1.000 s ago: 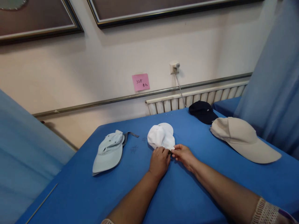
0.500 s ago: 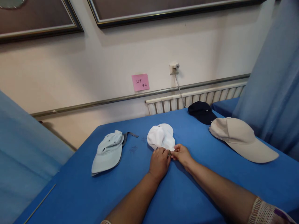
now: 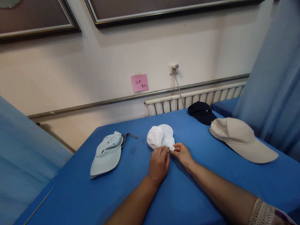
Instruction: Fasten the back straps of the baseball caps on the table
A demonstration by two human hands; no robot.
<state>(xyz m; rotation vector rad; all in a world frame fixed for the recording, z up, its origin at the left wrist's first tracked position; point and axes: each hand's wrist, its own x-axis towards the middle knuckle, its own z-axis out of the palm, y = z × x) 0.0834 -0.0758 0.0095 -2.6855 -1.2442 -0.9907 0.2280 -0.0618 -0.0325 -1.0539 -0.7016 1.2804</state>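
Observation:
A white cap (image 3: 157, 137) lies on the blue-covered table (image 3: 93, 200), its brim pointing to the far side. At its near edge my left hand (image 3: 159, 162) is closed, fingers curled over the back of the cap. My right hand (image 3: 182, 153) pinches the end of the white strap (image 3: 172, 148) between thumb and fingers, close beside the left fingertips. A small metal buckle (image 3: 169, 152) shows between the hands, partly hidden by the left fingers.
To the left rests a light blue cap (image 3: 106, 156) with a dark strap hanging loose. A beige cap (image 3: 243, 140) and a black cap (image 3: 202, 112) lie to the right. Blue curtains (image 3: 269, 81) hang at both sides; a radiator (image 3: 168, 106) stands behind the table.
The right fingers have shifted slightly up, and more of the white strap end shows by them. My left hand stays at the cap's back edge. The view has moved a little.

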